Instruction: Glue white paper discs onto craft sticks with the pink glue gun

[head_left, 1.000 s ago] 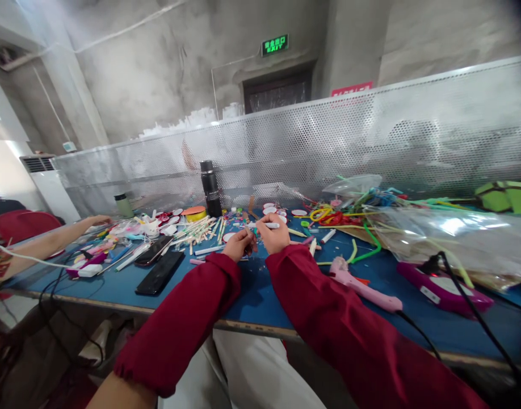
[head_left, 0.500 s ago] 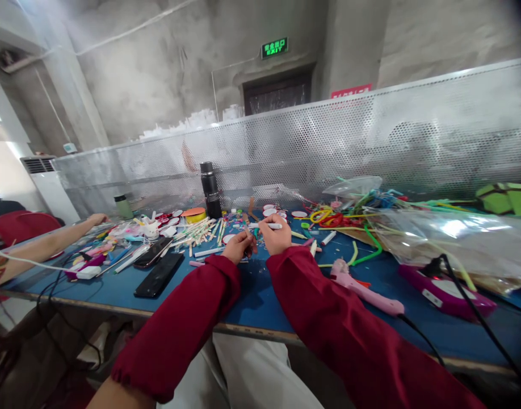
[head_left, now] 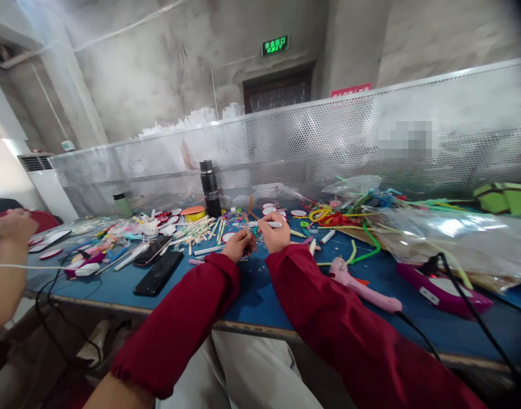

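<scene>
Both hands meet at frame centre, over the far half of the blue tabletop (head_left: 252, 298). The left hand (head_left: 239, 245) has its fingers pinched narrow on a small tan stick (head_left: 247, 230). The right hand (head_left: 276, 235) is curled around a white tube (head_left: 269, 225) that lies level and points to the right of the frame. The two pieces are close together, but it is too small to tell whether they touch.

Risks, as a judgement:
- The tan stick is tiny and held by the fingertips only, so a slip would drop it into the litter of paper sticks (head_left: 201, 228) just left of the hands, where it would be hard to find.
- The pink glue gun (head_left: 362, 288) lies just beside the right sleeve with its black cord trailing toward the lower right. An elbow sweep could drag it or brush the nozzle, and I can't tell if it is hot.
- Two black phones (head_left: 157, 274) sit left of centre near the table edge and could be knocked off.

Materials:
- The tabletop is matte blue with a worn wooden edge.
- The sleeves are soft dark red fabric.
- The pipe cleaners (head_left: 335, 216), right of centre, are fuzzy, bent and tangled.
- The clear plastic bag (head_left: 448, 234) at right is glossy and crumpled.
- The black flask (head_left: 210, 188) is a smooth upright cylinder.
- The perforated metal screen (head_left: 328, 142) behind is a rigid, dotted grey sheet.
- A co-worker's hand (head_left: 12, 227) is raised at the left edge.
</scene>
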The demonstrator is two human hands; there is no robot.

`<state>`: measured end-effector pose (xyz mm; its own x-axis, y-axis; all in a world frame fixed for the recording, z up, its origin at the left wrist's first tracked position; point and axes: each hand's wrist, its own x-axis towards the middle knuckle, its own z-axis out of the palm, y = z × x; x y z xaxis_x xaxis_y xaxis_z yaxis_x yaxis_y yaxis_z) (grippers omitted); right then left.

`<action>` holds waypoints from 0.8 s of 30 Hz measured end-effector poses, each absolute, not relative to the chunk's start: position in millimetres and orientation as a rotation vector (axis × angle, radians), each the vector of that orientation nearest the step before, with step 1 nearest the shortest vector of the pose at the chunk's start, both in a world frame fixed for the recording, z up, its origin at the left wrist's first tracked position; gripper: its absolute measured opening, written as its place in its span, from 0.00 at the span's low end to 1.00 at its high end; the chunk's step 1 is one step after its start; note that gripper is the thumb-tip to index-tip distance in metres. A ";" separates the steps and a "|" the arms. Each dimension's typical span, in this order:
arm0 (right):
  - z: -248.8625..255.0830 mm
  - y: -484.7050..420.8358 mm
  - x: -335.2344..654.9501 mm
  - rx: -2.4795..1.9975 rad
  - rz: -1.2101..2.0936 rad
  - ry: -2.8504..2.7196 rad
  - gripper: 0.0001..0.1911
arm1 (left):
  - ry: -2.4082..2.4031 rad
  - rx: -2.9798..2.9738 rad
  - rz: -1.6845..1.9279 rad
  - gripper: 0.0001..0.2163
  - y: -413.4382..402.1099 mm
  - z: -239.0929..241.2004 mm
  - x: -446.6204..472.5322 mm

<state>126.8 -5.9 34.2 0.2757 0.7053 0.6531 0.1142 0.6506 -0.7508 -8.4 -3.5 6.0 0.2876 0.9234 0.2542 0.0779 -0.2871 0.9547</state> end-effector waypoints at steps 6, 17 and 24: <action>33.5 -5.6 127.2 -0.830 0.465 -1.261 0.05 | 0.949 1.598 1.133 0.17 -6.7 9.8 -7.1; 33.9 -7.2 127.0 -0.844 0.489 -1.266 0.05 | 0.951 1.609 1.140 0.18 -7.1 11.1 -8.4; 31.8 -1.9 129.3 -0.817 0.505 -1.258 0.05 | 0.965 1.583 1.132 0.17 -9.4 13.2 -6.9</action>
